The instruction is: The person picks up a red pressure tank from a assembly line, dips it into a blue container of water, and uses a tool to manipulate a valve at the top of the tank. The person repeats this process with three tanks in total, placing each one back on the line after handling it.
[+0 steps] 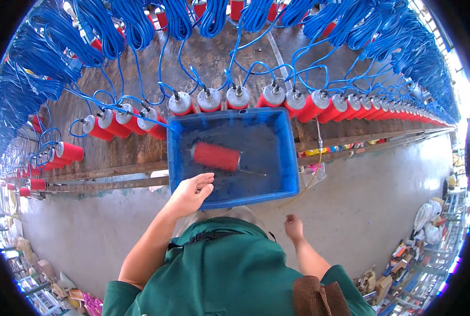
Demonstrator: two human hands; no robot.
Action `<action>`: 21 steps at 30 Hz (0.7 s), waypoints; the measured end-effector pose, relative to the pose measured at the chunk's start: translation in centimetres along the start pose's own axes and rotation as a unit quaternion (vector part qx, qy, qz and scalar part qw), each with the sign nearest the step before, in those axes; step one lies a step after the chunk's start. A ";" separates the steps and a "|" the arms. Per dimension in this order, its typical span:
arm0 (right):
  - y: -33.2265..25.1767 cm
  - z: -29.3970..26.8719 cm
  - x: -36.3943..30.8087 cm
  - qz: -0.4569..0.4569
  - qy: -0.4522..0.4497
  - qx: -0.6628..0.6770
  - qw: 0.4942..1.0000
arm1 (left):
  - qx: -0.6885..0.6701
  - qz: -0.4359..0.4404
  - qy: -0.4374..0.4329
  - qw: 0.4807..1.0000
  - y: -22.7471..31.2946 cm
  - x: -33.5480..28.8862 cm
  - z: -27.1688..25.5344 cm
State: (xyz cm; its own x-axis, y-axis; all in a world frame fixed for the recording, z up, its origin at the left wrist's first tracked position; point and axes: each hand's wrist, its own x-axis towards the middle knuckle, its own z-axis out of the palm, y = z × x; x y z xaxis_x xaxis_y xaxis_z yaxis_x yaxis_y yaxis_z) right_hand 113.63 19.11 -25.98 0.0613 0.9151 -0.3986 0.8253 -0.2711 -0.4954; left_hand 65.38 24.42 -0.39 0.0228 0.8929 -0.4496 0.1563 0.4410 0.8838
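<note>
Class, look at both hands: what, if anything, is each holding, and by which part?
The left hand shows nothing held. Whether the right hand, partly curled, holds anything cannot be told.

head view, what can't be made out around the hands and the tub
In the head view:
- Right hand: its curled fingers hide the palm, so whether it holds something small is unclear.
- Red cylinder in the blue tub: its underside is hidden by its own body.
- Blue cable coils: some are cut off by the top edge.
- Far right row of red cylinders: too small and crowded to count.
</note>
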 end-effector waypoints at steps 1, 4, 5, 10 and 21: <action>-0.2 0.5 -1.5 0.045 -0.053 -0.009 0.998 | 0.018 -0.002 -0.003 1.000 0.3 -0.2 -0.1; -1.9 1.3 -4.3 0.200 -0.155 0.024 0.967 | 0.061 0.001 -0.001 0.998 0.4 -0.6 -0.2; -2.5 1.3 -4.7 0.307 -0.197 0.068 0.928 | 0.088 0.010 0.001 0.996 0.3 -0.8 -0.2; 1.9 4.4 -4.8 0.083 -0.197 -0.048 0.976 | 0.305 0.105 0.005 0.946 1.4 -1.5 -0.9; -4.2 2.4 -0.3 0.194 -0.143 0.148 0.959 | 0.340 0.127 -0.027 0.931 1.7 -1.2 -0.6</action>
State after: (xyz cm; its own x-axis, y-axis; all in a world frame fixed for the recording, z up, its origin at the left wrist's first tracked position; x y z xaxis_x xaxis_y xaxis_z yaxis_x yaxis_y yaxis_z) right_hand 108.78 19.29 -25.66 0.1407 0.6203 -0.7716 0.5729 -0.6867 -0.4475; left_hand 65.03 24.13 1.74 0.1916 0.9464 -0.2601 0.7282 0.0406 0.6841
